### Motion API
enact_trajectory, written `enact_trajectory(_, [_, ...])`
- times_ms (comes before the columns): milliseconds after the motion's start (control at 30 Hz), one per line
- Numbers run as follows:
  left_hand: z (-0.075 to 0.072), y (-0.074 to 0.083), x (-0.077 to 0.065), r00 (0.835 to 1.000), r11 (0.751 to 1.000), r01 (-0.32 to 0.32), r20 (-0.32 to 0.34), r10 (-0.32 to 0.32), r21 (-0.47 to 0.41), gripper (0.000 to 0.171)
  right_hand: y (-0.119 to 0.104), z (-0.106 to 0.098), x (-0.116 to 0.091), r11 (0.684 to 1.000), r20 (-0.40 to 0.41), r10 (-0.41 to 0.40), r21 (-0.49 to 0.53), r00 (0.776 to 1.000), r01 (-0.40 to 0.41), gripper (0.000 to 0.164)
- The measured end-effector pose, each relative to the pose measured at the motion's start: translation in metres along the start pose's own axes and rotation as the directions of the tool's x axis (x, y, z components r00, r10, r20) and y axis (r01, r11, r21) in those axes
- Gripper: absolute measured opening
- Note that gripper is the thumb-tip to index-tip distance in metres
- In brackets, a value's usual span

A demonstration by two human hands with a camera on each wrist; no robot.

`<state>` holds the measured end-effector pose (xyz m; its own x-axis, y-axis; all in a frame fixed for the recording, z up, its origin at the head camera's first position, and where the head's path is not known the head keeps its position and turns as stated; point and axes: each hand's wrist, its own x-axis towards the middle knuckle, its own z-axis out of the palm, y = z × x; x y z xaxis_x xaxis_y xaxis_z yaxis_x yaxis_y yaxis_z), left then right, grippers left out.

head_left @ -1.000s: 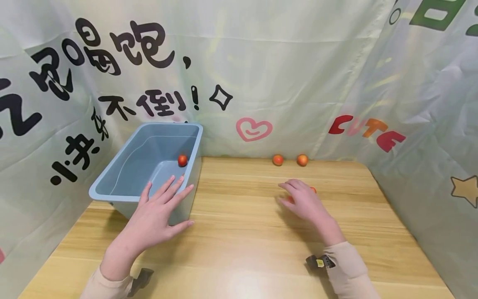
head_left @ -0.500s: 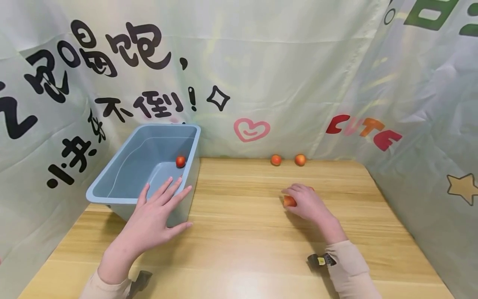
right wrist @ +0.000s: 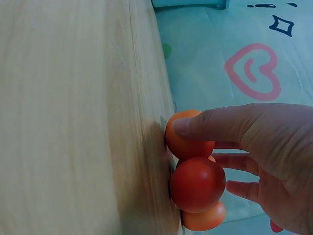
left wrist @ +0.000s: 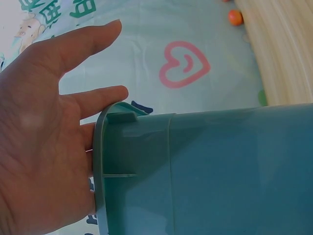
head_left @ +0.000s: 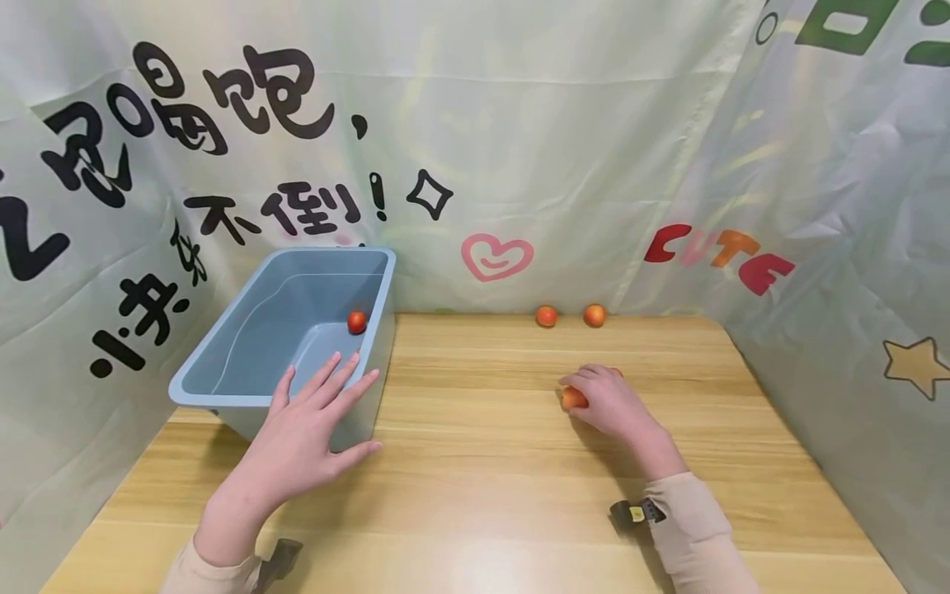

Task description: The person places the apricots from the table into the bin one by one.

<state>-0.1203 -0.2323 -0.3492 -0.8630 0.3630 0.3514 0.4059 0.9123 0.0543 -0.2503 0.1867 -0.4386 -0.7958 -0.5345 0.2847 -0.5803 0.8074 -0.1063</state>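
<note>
With fingers spread and straight, my left hand (head_left: 304, 445) rests at the near right corner of a light blue plastic tub (head_left: 223, 401). In the left wrist view its fingers reach over the tub's rim (left wrist: 99, 161). One red tomato (head_left: 357, 322) lies inside the tub. At the middle right of the table, my right hand (head_left: 612, 404) pinches an orange tomato (head_left: 574, 398) between thumb and fingers. Close by it, a red tomato (right wrist: 198, 185) appears in the right wrist view, mostly hidden by the hand in the head view.
Two more tomatoes, one redder (head_left: 546, 316) and one more orange (head_left: 594, 315), sit by the back edge of the wooden table (head_left: 475, 478). A printed cloth (head_left: 564, 124) hangs behind and along both sides. The tub stands at the back left.
My right hand has lowered slightly and closed its thumb and fingers on the orange tomato. The left hand stays at the tub. The head view has shifted a little.
</note>
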Motion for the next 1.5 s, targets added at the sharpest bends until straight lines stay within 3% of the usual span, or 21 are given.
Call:
enact_trajectory(567, [0.000, 0.000, 0.002, 1.000, 1.000, -0.012, -0.007, 0.012, 0.009, 0.085, -0.008, -0.002, 0.004, 0.999, -0.042, 0.016, 0.040, 0.999, -0.014, 0.039])
enact_trajectory(1200, [0.000, 0.000, 0.000, 1.000, 1.000, -0.005, -0.010, 0.005, 0.002, 0.084, -0.034, -0.004, 0.040, 0.994, -0.084, -0.081, 0.067, 0.993, 0.087, 0.037])
enact_trajectory(1500, [0.001, 0.000, -0.001, 1.000, 1.000, -0.009, -0.023, 0.009, 0.014, 0.084, -0.052, -0.002, 0.061, 0.983, -0.114, -0.165, 0.066, 0.980, 0.174, 0.036])
